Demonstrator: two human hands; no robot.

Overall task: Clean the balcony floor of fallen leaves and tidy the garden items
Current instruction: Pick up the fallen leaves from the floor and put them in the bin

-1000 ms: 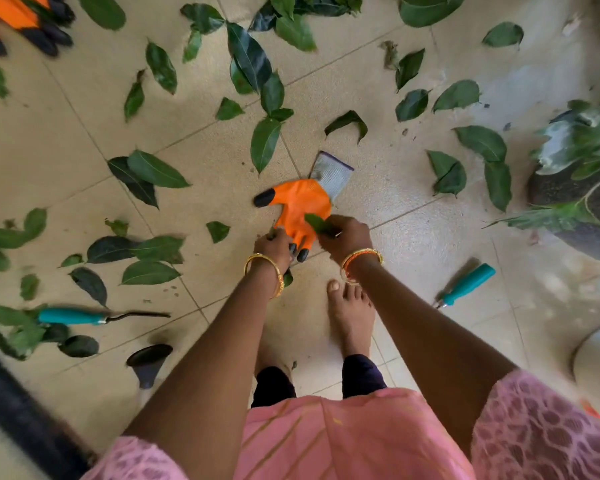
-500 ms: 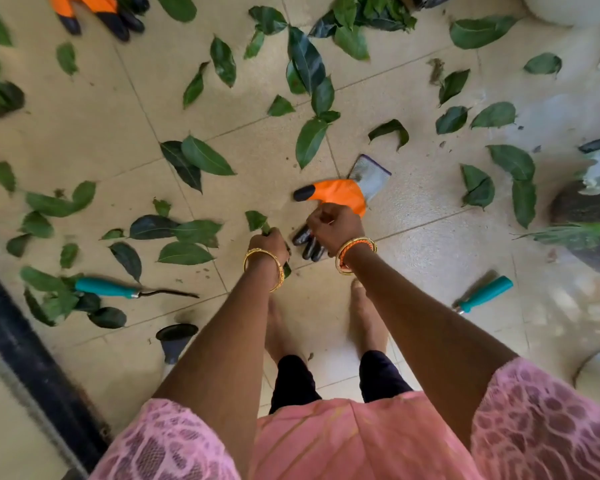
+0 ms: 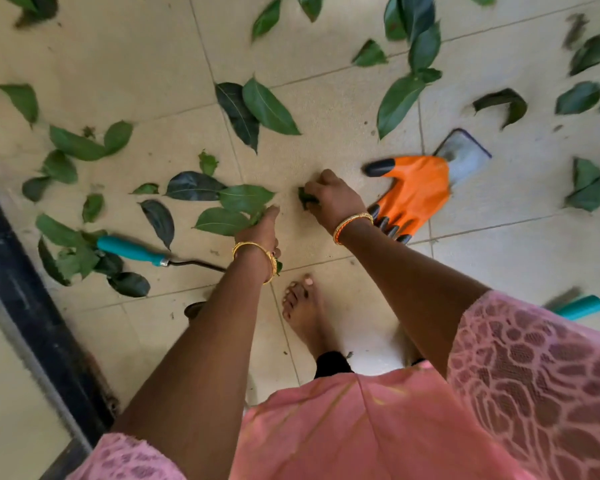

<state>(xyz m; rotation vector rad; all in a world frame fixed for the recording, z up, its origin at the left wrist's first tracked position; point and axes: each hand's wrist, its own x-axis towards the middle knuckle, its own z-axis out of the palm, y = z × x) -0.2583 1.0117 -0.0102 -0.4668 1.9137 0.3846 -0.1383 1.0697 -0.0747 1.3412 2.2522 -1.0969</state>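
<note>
- Far left, at nine o'clock from my hands: the teal-handled hand tool [image 3: 132, 250] lies among leaves, handle left, metal shaft pointing right toward my left wrist.
- My left hand [image 3: 258, 233] is down on the tiles, fingers curled round a bunch of leaves [image 3: 238, 209] that fans out toward ten o'clock.
- My right hand [image 3: 333, 199] pinches a small crumpled leaf [image 3: 306, 198], fingers closed tight on it.
- The orange glove [image 3: 411, 194] lies just beside my right wrist at three o'clock, cuff away at one o'clock — right hand is nearer, I reckon.
</note>
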